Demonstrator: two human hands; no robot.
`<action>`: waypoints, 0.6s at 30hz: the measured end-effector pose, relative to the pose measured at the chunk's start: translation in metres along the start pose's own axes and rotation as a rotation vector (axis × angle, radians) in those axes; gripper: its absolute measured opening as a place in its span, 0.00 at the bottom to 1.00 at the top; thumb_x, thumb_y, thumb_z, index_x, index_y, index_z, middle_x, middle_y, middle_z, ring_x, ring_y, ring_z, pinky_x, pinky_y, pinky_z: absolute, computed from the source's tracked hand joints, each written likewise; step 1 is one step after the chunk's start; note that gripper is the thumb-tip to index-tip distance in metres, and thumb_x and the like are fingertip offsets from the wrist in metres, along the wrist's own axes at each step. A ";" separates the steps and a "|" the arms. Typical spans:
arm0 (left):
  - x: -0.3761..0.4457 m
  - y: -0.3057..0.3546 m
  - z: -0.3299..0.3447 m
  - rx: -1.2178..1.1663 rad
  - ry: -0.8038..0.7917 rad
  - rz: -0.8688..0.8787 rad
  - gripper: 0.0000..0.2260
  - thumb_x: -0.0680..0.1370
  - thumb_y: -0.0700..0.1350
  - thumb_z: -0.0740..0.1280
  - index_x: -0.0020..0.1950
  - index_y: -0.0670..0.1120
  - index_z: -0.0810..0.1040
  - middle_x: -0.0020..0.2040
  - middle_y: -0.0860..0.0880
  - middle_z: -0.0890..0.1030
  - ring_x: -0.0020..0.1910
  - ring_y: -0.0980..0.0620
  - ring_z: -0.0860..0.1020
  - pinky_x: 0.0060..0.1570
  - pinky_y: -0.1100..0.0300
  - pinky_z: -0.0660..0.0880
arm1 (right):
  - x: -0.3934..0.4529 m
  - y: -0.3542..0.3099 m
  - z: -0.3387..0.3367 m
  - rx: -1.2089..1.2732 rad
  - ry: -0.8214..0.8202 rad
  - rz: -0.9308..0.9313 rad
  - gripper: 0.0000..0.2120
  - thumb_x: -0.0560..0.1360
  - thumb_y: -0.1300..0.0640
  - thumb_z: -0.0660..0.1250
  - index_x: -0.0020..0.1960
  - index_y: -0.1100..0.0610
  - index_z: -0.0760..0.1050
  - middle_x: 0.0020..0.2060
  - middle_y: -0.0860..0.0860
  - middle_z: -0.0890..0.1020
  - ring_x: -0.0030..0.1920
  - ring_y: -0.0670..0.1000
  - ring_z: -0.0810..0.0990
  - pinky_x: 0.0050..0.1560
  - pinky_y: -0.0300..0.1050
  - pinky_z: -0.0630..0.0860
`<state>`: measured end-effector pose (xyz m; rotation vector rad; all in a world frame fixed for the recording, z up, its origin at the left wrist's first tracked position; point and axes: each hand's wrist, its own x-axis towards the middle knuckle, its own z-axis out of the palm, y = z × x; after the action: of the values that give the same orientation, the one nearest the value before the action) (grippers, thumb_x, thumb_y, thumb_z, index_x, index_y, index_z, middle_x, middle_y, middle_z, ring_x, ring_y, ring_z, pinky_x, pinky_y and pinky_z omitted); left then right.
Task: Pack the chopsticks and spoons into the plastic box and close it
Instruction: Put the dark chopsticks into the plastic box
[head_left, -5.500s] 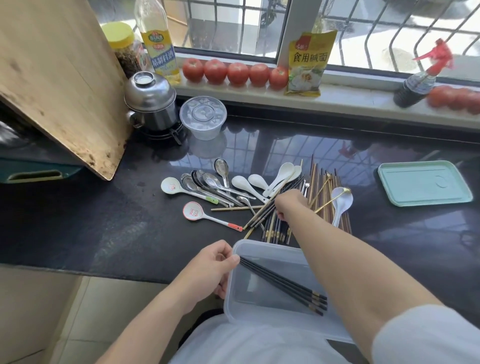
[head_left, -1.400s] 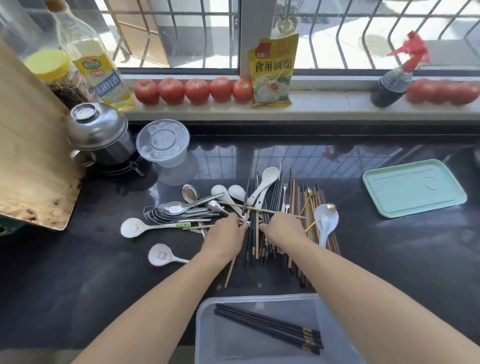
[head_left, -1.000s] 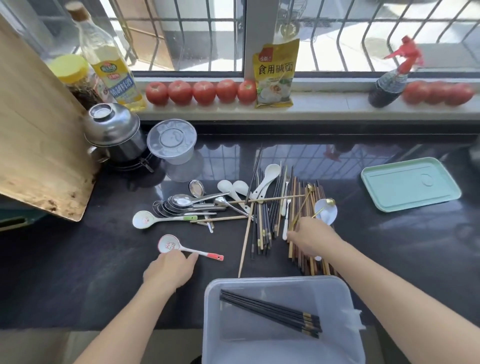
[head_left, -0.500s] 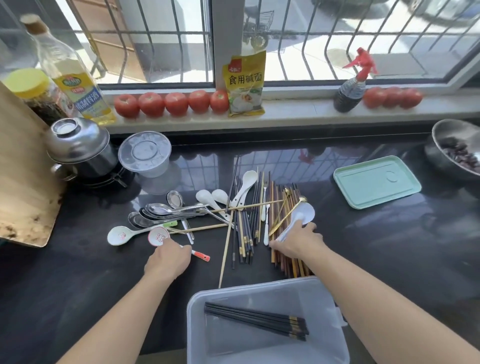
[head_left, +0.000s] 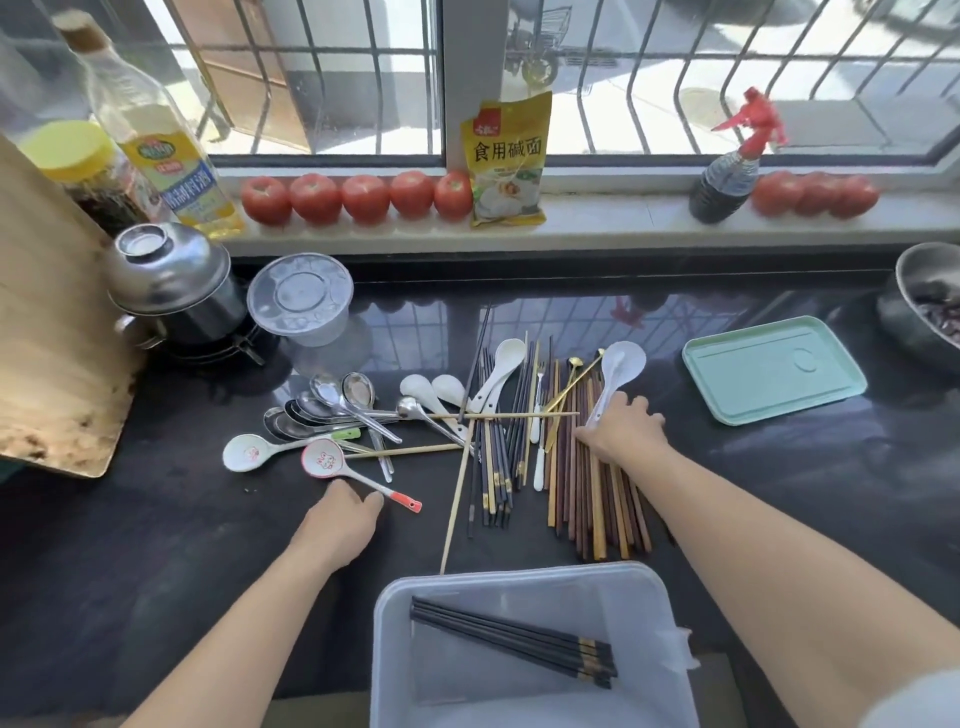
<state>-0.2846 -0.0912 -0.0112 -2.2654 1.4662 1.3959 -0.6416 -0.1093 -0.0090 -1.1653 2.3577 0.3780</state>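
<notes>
On the dark tabletop (head_left: 156, 519), the left hand (head_left: 340, 519) lies by the handle of a white spoon with a pink rim (head_left: 332, 465). The thumb and fingers reach toward the handle, but I cannot tell if they already pinch it. The right hand (head_left: 626, 431) rests on the brown wooden chopsticks (head_left: 597, 499), with its fingers bent around the handle of a big white ceramic spoon (head_left: 615, 374), whose bowl points away from the person.

Between the two hands there are dark chopsticks with gold bands (head_left: 493, 467), a few thin pale sticks that lie across them, and more white spoons. A group of metal spoons (head_left: 322, 410) lies to the left of the pile.

The clear plastic box (head_left: 395, 649) stands open at the near edge of the tabletop, just in front of the person. Inside it some black chopsticks (head_left: 514, 642) lie diagonally. The mint green lid (head_left: 774, 369) lies flat on the tabletop, far to the right, well apart from the box.

On the windowsill a row of tomatoes (head_left: 358, 197) stands beside a yellow packet (head_left: 509, 161).
</notes>
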 end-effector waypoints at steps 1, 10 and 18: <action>-0.012 -0.001 0.000 -0.076 -0.033 0.006 0.18 0.81 0.58 0.62 0.55 0.43 0.74 0.49 0.42 0.83 0.45 0.43 0.83 0.52 0.48 0.81 | -0.005 0.001 0.002 0.034 -0.011 -0.004 0.43 0.74 0.33 0.64 0.76 0.61 0.55 0.69 0.61 0.66 0.68 0.64 0.68 0.65 0.58 0.68; -0.083 -0.006 0.011 -0.342 -0.186 0.325 0.22 0.85 0.59 0.60 0.40 0.44 0.74 0.33 0.52 0.73 0.34 0.54 0.70 0.42 0.53 0.66 | -0.046 0.012 0.035 -0.174 -0.264 -0.126 0.58 0.72 0.30 0.65 0.77 0.49 0.24 0.78 0.58 0.33 0.77 0.73 0.41 0.73 0.67 0.58; -0.084 -0.019 0.008 -0.260 -0.104 0.455 0.20 0.81 0.60 0.67 0.42 0.45 0.71 0.33 0.52 0.71 0.33 0.53 0.69 0.38 0.52 0.70 | -0.011 0.030 0.009 -0.154 -0.147 -0.147 0.49 0.76 0.34 0.64 0.81 0.50 0.35 0.80 0.60 0.47 0.77 0.72 0.49 0.75 0.64 0.53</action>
<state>-0.2851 -0.0209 0.0387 -2.0259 1.9497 1.8942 -0.6572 -0.0805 -0.0098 -1.3243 2.1331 0.5817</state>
